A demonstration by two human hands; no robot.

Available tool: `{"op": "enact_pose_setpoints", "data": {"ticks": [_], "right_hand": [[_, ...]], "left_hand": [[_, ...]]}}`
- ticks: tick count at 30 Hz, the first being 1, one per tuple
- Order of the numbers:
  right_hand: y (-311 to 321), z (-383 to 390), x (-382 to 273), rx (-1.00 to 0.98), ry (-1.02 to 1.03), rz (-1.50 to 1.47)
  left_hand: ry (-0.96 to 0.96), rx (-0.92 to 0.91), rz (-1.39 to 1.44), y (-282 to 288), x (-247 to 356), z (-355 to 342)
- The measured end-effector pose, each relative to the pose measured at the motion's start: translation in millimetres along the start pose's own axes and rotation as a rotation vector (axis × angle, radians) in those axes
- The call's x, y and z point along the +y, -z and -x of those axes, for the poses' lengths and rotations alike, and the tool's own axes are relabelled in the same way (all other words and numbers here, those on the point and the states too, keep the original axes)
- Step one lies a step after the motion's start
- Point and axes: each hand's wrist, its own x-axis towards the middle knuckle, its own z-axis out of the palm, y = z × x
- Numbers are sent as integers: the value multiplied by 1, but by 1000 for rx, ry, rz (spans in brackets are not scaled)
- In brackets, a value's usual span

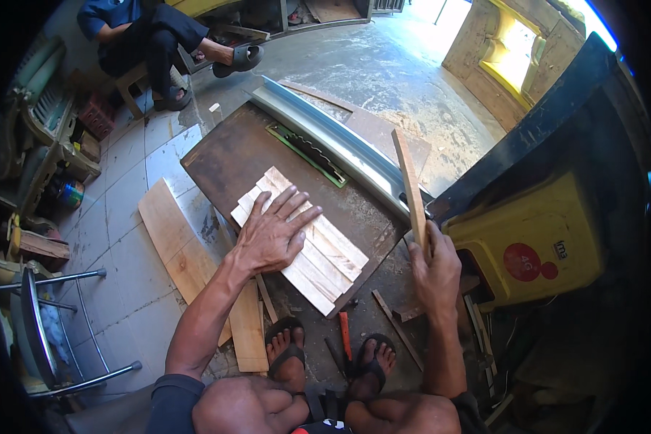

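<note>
My left hand (271, 235) lies flat with its fingers spread on a stack of pale wooden strips (325, 264). The strips rest side by side on the brown top of a table saw (220, 141), close to its near edge. Closed round the lower end of a thin wooden strip (406, 170) is my right hand (435, 271). That strip stands nearly upright beside the saw's right corner. The saw blade (296, 145) shows in a green-edged slot beyond the stack. A metal fence (325, 123) runs along the table's far side.
Long wooden boards (184, 249) lie on the floor at left, near a metal-legged chair (40, 325). An orange-handled tool (345, 336) lies between my feet. A yellow plastic container (557, 239) is at right. A seated person (163, 43) is at the far left.
</note>
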Motion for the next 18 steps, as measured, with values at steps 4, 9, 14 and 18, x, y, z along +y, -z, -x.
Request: {"op": "enact_pose_setpoints", "data": {"ticks": [4, 9, 14, 18], "right_hand": [[-15, 5, -4, 28, 216, -203], [-25, 7, -3, -92, 347, -253], [-32, -1, 2, -71, 401, -215], [-45, -1, 16, 29, 493, 11]], "left_hand": [[-9, 31, 12, 7, -4, 1], [-8, 26, 36, 6, 2, -9], [51, 24, 76, 12, 7, -11], [55, 8, 110, 8, 17, -15]]}}
